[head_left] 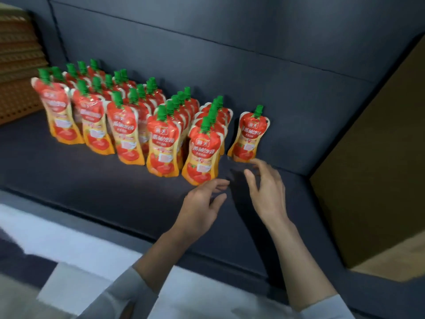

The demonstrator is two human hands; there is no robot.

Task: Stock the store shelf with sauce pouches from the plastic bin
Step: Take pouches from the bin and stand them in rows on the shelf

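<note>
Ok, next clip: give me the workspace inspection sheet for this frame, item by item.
Surface: dark shelf, stock standing on its left and middle part.
Job's things: sauce pouches, red with green caps, upright in five front-to-back rows. A lone pouch stands apart to their right. The plastic bin is not in view.
Clutter: nothing seen.
Grippers: left hand and right hand are both open and empty, over the shelf just in front of the lone pouch. The blur hides whether they touch it.
Cables: nothing seen.
Surroundings: dark back panel, perforated tan panel at far left, brown board at right.
</note>
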